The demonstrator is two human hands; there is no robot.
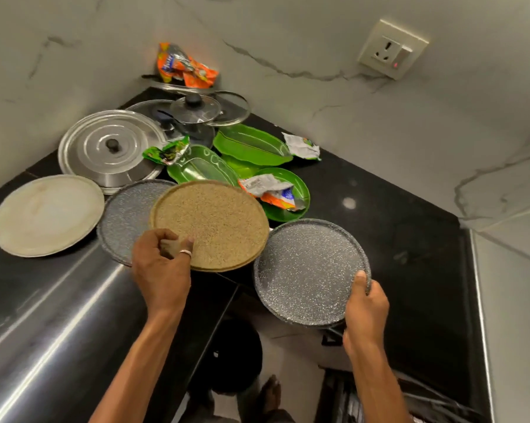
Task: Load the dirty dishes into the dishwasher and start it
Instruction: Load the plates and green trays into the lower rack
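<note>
My left grip pinches the near rim of the tan plate, thumb on its top face, the other fingers curled at or under the edge. My right grip clamps the grey speckled plate at its near-right rim, thumb on top and fingers beneath. That plate juts out past the edge of the surface towards me; whether its far side touches the surface I cannot tell.

I judge this to be the gathering step: plates are being picked up for loading, and none has reached the dishwasher, which I cannot make out for certain. Next I would lift the tan plate clear of the second grey plate under its left side, keep both level, and carry them down.

Both forearms reach forward from below. The left wrist bends down over the rim; the right is nearly straight.

Beyond the left grip lie green dishes with crumpled wrappers on them, to be cleared first. Further left sit a pale plate and a steel lid
</note>
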